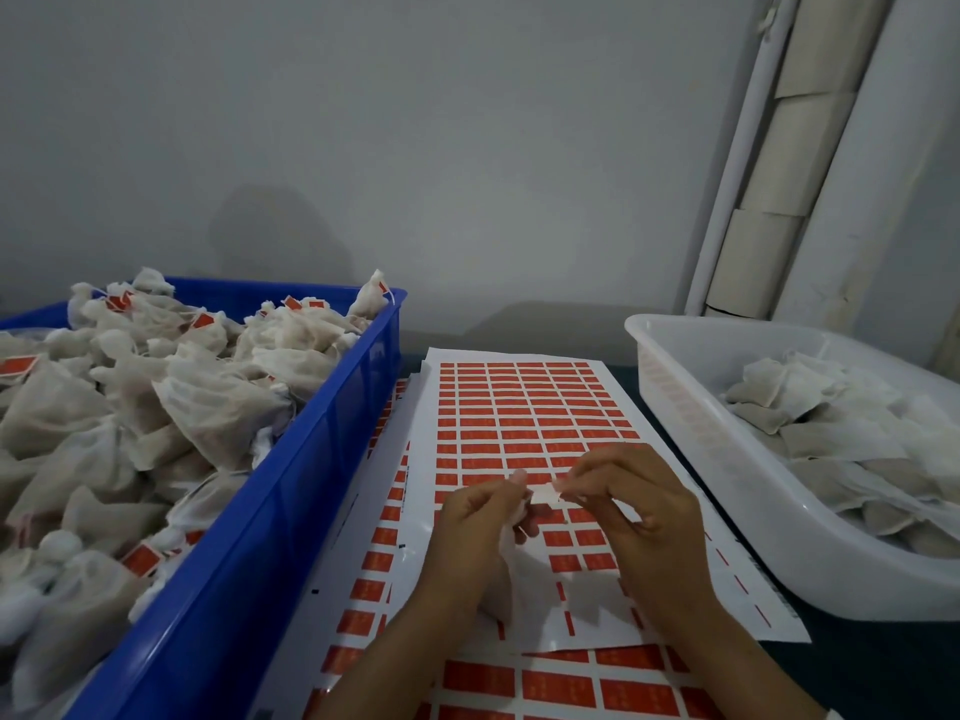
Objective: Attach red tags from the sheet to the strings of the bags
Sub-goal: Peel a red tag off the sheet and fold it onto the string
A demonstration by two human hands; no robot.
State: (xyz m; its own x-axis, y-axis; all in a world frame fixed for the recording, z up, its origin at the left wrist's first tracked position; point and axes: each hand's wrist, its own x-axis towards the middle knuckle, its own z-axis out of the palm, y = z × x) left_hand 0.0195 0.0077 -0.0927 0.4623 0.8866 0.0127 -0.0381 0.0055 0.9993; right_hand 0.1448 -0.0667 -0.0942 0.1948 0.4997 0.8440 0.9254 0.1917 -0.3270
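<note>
Low in the centre of the frame the two hands meet above the top sheet of red tags (524,407). The left hand (475,522) has its fingers curled and pinches something small and pale at thumb and forefinger, with a white bag (498,584) hanging below the palm. The right hand (631,504) pinches a small pale tag (544,495) between thumb and fingertip, held just beside the left thumb; whether tag and string touch cannot be told. The sheet under the hands shows bare backing at its lower rows, and it lies on other sheets (561,683) that spread toward the bottom edge. To the left stands a blue crate (291,491) heaped with white bags, several bearing red tags (140,558). At the right sits a white tub (691,423) holding flat bags (831,428). A dark table (883,672) shows at the lower right, and a grey wall (415,122) fills the upper frame.
</note>
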